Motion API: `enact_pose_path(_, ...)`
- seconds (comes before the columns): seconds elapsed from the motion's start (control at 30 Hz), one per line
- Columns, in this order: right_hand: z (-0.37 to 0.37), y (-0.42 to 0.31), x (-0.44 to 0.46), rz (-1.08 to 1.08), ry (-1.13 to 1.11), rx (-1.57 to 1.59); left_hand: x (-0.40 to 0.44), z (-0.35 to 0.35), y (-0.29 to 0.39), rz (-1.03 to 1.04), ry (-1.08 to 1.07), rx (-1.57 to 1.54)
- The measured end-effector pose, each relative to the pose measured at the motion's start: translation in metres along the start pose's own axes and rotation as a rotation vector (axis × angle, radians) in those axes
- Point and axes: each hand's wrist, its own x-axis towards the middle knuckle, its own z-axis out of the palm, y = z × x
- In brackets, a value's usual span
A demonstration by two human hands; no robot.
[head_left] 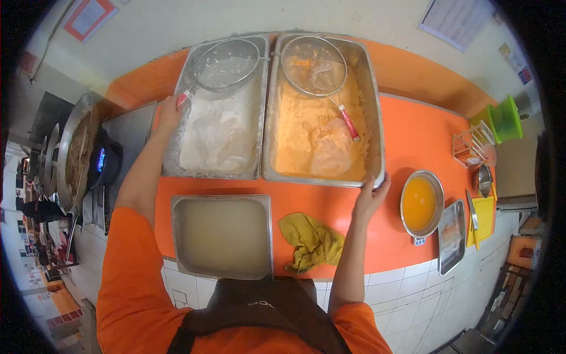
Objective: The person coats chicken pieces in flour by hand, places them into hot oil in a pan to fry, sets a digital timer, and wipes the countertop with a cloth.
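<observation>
My left hand [169, 115] is at the left rim of a metal tray of white flour [206, 133], closed over the end of a red strainer handle [184, 97]. That strainer's mesh bowl [227, 65] lies over the tray's far end. With my right hand [372, 197] I grip the near right corner of a second metal tray [380, 135], which holds orange powder [295, 127]. A second strainer [313, 66] rests across this tray, its red handle pointing toward me. A pale, translucent lump sits in each tray's powder; I cannot tell what it is.
Nearer me are a pan of cloudy liquid [223, 236] and a yellow-green cloth [309, 242]. To the right stand a bowl of orange liquid [420, 203], a small metal tray [452, 236], a knife [471, 211] and a yellow board [482, 218]. A wok [76, 153] sits by a blue flame at left.
</observation>
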Motion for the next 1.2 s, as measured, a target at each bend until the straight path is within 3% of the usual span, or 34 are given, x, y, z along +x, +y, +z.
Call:
enact_pose_path(0.1,0.011,0.004,0.003,-0.057,0.043,-0.073,-0.007,-0.007,0.024,-0.027,0.034,0.045)
enact_pose_path(0.13,0.014,-0.007,0.003,0.034,0.020,0.049,-0.007,-0.006,0.024,-0.054,0.055,0.050)
enact_pose_path(0.23,0.019,0.000,0.012,-0.137,-0.033,-0.050,0.000,0.003,0.012,-0.099,0.087,0.011)
enact_pose_path(0.43,0.004,-0.019,0.007,-0.007,-0.150,0.050,0.017,0.014,-0.014,-0.044,0.115,-0.020)
enact_pose_path(0.53,-0.016,-0.043,-0.041,-0.032,-0.023,-0.111,0.025,0.029,-0.041,-0.026,0.087,-0.144)
enact_pose_path(0.6,-0.050,-0.019,-0.091,-0.076,-0.263,-0.396,0.030,0.035,-0.056,-0.063,0.022,-0.253)
enact_pose_path(0.67,-0.074,0.010,-0.151,-0.371,-0.616,-0.524,0.013,0.010,-0.001,-0.018,0.129,0.035)
enact_pose_path(0.7,-0.078,0.014,-0.175,-0.350,-0.722,-0.567,0.002,-0.005,0.025,0.007,0.187,0.184)
enact_pose_path(0.8,-0.064,0.026,-0.199,-0.439,-0.844,-0.800,-0.017,-0.017,0.051,0.146,0.249,-0.049)
enact_pose_path(0.9,-0.028,0.032,-0.158,-0.457,-0.858,-0.990,-0.055,-0.041,0.085,0.267,0.284,-0.155)
enact_pose_path(1.0,-0.011,0.052,-0.102,-0.479,-0.554,-1.033,-0.099,-0.086,0.112,0.292,0.256,-0.091)
enact_pose_path(1.07,-0.025,0.068,-0.069,-0.492,-0.385,-1.099,-0.131,-0.111,0.082,0.289,0.342,0.004)
enact_pose_path(1.13,-0.031,0.076,-0.050,-0.477,-0.277,-1.182,-0.173,-0.142,0.068,0.103,0.320,-0.012)
enact_pose_path(1.2,-0.025,0.083,-0.050,-0.472,-0.189,-1.257,-0.219,-0.162,0.065,0.057,0.369,-0.058)
